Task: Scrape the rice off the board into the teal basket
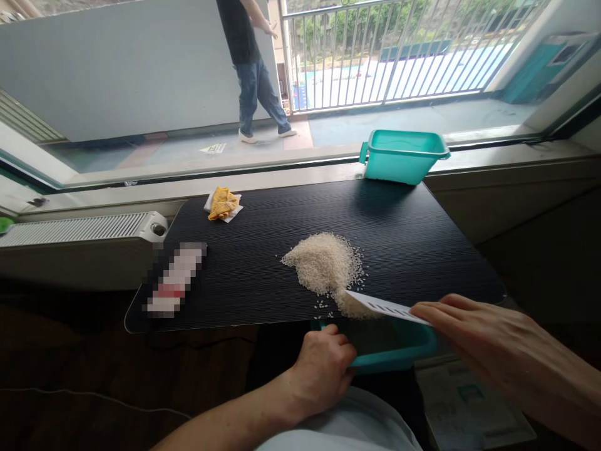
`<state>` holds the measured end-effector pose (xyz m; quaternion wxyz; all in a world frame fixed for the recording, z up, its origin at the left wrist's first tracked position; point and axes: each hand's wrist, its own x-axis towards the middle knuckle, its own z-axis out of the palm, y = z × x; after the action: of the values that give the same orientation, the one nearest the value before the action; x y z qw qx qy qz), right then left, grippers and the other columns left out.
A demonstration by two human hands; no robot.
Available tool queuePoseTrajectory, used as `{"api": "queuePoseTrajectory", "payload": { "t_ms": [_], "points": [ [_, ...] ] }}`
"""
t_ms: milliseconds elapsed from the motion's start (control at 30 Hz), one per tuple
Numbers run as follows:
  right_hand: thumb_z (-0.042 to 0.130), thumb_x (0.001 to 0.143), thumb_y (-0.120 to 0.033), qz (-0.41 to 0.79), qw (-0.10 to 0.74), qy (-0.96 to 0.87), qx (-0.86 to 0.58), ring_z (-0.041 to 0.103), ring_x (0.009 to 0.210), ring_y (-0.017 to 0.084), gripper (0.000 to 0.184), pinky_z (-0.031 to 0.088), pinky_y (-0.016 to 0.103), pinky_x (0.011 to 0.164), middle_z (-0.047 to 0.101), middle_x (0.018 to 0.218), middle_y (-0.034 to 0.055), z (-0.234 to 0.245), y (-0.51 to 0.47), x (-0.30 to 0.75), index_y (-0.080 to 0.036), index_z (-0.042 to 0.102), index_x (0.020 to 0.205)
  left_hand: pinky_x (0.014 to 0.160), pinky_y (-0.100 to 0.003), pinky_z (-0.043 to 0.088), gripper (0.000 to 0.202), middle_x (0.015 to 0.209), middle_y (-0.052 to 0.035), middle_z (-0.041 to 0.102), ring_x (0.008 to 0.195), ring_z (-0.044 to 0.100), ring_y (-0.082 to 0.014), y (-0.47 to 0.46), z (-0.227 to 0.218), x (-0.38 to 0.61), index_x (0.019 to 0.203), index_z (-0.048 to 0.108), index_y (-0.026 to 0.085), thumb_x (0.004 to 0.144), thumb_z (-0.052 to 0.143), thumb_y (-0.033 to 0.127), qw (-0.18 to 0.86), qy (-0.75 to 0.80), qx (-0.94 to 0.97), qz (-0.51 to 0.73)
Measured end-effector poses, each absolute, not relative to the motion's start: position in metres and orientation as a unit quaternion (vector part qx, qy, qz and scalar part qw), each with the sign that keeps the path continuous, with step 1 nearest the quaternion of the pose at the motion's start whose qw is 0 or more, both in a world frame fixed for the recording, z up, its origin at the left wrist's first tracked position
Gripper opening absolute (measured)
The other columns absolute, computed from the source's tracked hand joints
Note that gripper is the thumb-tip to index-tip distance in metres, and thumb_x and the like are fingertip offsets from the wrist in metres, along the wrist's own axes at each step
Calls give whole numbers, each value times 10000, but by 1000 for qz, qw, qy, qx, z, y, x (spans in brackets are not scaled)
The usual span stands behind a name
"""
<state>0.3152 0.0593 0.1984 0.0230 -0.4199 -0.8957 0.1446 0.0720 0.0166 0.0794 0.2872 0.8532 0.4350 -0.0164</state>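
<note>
A pile of white rice (323, 260) lies on the black tabletop (253, 263), with loose grains around it. My left hand (326, 357) grips the left end of a teal plastic bin (394, 360), which sits below the table's near edge. My right hand (462, 322) holds a thin white slotted piece (380, 305), perhaps a card or scraper; its exact kind I cannot tell. The piece is tilted, its left tip touching the near part of the rice at the table edge, above the bin. Part of the bin's inside is hidden behind it.
A second teal bin (406, 156) stands at the table's far right corner by the window. A yellow cloth (223, 203) lies on white paper at the far left. A blurred-out object (176, 279) is near the left edge. Outside, a person (251, 69) walks past.
</note>
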Motion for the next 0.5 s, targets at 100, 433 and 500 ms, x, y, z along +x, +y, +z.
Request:
{"api": "queuePoseTrajectory", "payload": {
  "t_ms": [100,433,500],
  "points": [
    [409,815,-122,139,20,-893,-427,683,661,199,285,508,286,530,692,741,20,205,67,319,-264,652,859,668,-308,472,110,871,-68,720,867,618,-233,16,81,71,779,656,182,858,651,257,292,435,851,-19],
    [352,956,-189,25,-63,-854,-515,714,914,248,347,512,334,682,749,1054,108,189,141,344,-238,690,1019,594,-294,385,104,844,-44,710,828,604,-208,15,84,65,752,641,177,848,646,217,289,436,852,-21],
    [394,909,-153,32,-55,-860,-507,715,835,204,343,505,291,638,752,976,62,188,130,344,-265,701,1014,592,-298,382,108,843,-44,709,824,601,-209,14,82,65,753,641,177,849,649,226,287,438,852,-17]
  ]
}}
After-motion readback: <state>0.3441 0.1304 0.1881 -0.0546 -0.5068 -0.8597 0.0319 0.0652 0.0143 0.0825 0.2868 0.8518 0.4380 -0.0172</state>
